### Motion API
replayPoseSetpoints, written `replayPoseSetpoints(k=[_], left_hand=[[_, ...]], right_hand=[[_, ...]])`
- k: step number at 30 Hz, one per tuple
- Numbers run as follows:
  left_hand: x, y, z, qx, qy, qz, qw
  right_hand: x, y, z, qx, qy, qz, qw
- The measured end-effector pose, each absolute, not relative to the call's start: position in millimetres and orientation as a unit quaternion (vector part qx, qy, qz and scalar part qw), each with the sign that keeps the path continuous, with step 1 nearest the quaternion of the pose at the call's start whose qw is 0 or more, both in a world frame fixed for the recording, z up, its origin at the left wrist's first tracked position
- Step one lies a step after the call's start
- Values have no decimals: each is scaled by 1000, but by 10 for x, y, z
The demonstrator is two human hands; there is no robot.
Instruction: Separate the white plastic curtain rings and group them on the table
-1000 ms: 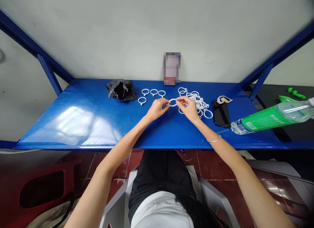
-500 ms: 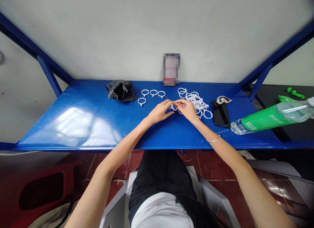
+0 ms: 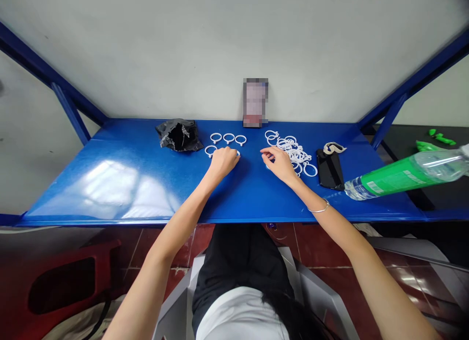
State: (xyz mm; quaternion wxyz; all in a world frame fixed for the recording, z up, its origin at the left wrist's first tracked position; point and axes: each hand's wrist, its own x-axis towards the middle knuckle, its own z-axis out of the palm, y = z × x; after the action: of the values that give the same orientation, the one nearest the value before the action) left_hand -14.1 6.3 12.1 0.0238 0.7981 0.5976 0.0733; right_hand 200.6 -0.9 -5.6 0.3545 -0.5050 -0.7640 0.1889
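Observation:
My left hand [image 3: 223, 162] is closed over a white curtain ring [image 3: 238, 153], most of it hidden under the fingers. Close by lie a ring row, including one white curtain ring [image 3: 229, 138] with a small eyelet, and a single ring [image 3: 210, 151] just left of my knuckles. My right hand [image 3: 280, 163] holds nothing that I can see; its thumb and bent fingers are apart. It rests at the left side of a loose pile of white curtain rings [image 3: 298, 156], covering part of it.
A torn black plastic bag [image 3: 179, 135] lies at the back left of the blue table [image 3: 146, 174]. Against the wall leans a blurred phone-like object [image 3: 255, 103]. At right are a black phone [image 3: 330, 170], a pale curled strap [image 3: 333, 148] and a green-labelled bottle [image 3: 399, 178].
My left hand has moved left, away from my right hand, taking a curtain ring toward the laid-out rings. My right hand has let go of that ring and stays near the pile.

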Motion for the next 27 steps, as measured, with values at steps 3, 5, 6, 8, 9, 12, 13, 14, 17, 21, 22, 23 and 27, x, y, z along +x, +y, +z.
replayPoseSetpoints(k=[3,5,6,8,9,12,13,14,17,21,22,23,27], left_hand=[[-191,75,135,783,621,40,7],[-208,75,144,776,630,31,1],[-212,74,148,774,633,28,-2],[-216,68,158,772,635,22,-10],[-216,65,165,772,635,21,-13],[-212,54,189,768,639,31,-15],[-208,52,195,767,640,41,-18],[-202,52,199,769,637,55,-24],[-172,61,181,792,597,120,-37],[-99,57,89,872,450,191,37],[-78,48,63,889,411,195,56],[-58,36,39,902,380,193,69],[-2,-5,-9,923,339,163,79]], right_hand=[[2059,7,-33,-521,-781,127,322],[2098,17,-25,-532,-787,89,300],[2117,22,-24,-537,-790,73,288],[2151,32,-29,-541,-798,55,260],[2163,37,-35,-541,-803,51,245],[2179,51,-58,-542,-814,58,202],[2178,54,-67,-543,-815,62,192],[2174,57,-76,-544,-816,67,185],[2153,62,-105,-535,-820,80,189],[2118,56,-127,-511,-823,114,221],[2110,54,-128,-506,-822,124,230],[2101,51,-126,-502,-821,133,238],[2067,40,-107,-498,-805,162,279]])
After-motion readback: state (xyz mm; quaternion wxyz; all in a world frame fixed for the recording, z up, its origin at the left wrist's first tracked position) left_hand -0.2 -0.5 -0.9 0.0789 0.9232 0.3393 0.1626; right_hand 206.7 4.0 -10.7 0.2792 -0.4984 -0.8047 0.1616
